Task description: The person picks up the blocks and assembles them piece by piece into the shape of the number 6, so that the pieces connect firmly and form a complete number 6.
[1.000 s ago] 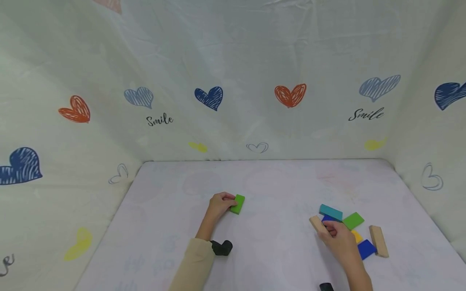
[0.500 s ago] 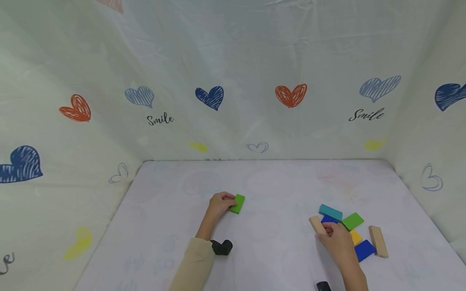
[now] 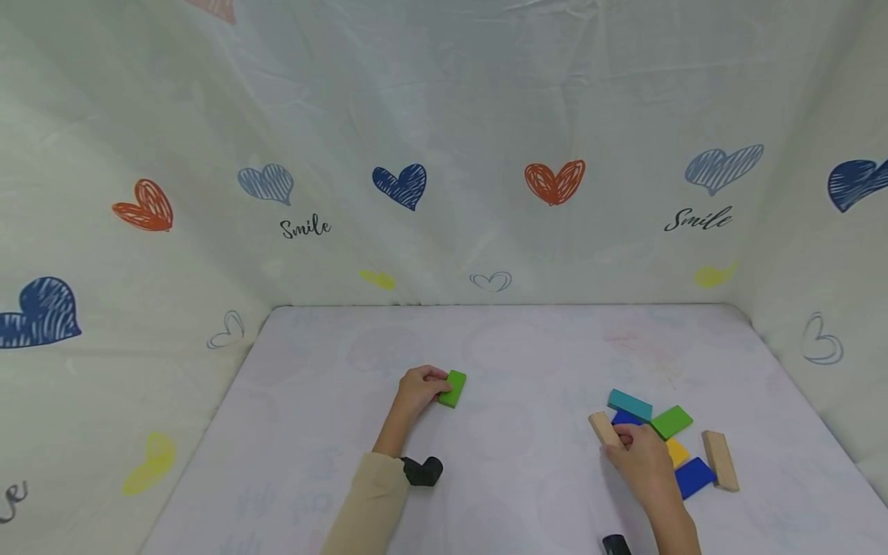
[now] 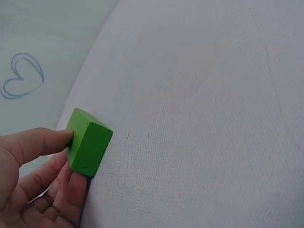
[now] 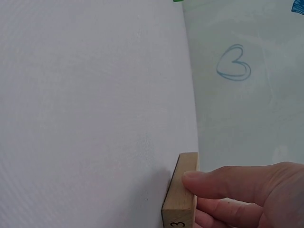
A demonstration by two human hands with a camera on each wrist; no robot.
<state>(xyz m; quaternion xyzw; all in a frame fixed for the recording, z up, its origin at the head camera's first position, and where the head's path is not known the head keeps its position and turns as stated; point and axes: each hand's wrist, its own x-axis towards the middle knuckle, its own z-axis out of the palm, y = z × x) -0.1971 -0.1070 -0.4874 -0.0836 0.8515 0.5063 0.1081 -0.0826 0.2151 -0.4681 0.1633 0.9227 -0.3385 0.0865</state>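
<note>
My left hand (image 3: 422, 388) pinches a green wooden block (image 3: 454, 389) left of the table's middle. In the left wrist view the thumb presses one face of the green block (image 4: 90, 145) and the fingers curl under the other side. On the right, my right hand (image 3: 645, 462) grips a plain wood block (image 3: 603, 428) between thumb and fingers, at the left side of a group of blocks. The right wrist view shows a figure 3 printed on the end of this plain block (image 5: 183, 190), with the thumb on its face.
Around the right hand lie a teal block (image 3: 630, 405), a green block (image 3: 671, 422), a yellow block (image 3: 677, 453), a blue block (image 3: 695, 478), another blue one (image 3: 626, 418) and a second plain wood block (image 3: 721, 460). A heart-printed curtain (image 3: 479, 116) surrounds the white table (image 3: 527, 354).
The right hand and forearm have shifted slightly left, with the plain block still gripped. The left hand and its green block stay in place.
</note>
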